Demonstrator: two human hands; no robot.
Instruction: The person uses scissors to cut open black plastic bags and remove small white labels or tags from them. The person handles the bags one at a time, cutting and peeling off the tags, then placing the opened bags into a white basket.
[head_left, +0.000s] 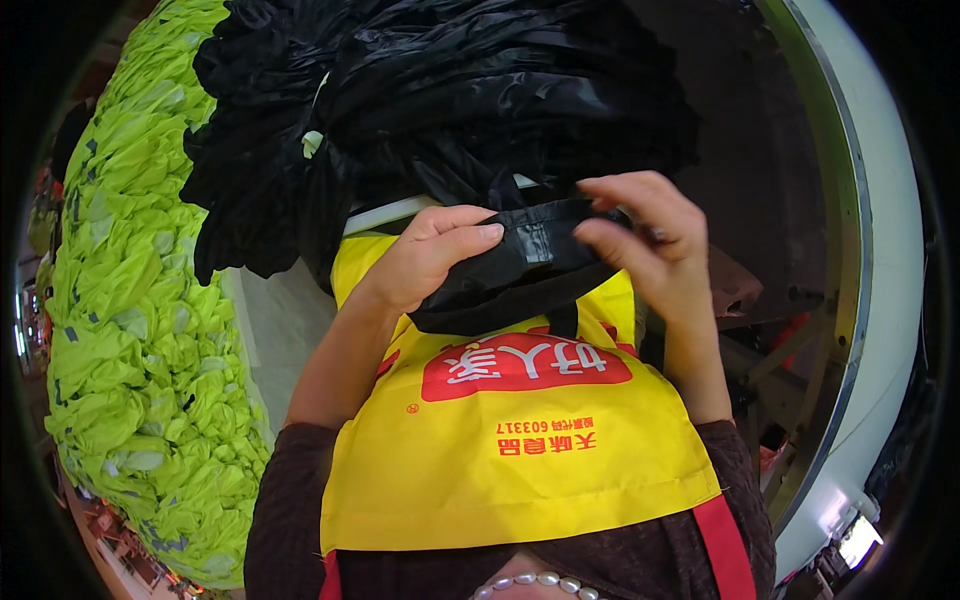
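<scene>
A piece of black cloth (500, 290) with a stitched, band-like edge hangs over my lap. My left hand (430, 255) pinches that edge, its thumb lying on top near a shiny patch (533, 241). At the cloth's right end is my right hand (655, 230), thumb and forefinger apart and slightly blurred by motion. Its other fingers curl toward the palm. Just beyond both hands lies a large heap of black fabric (480, 110), gathered at the left by a pale tie (312, 143).
A long heap of bright yellow-green cloth pieces (150, 330) runs along the left. Under my arms is a yellow apron (520, 490) with a red panel. A pale curved surface with a metal edge (880, 250) bounds the right, with dark frame parts (790, 370) below it.
</scene>
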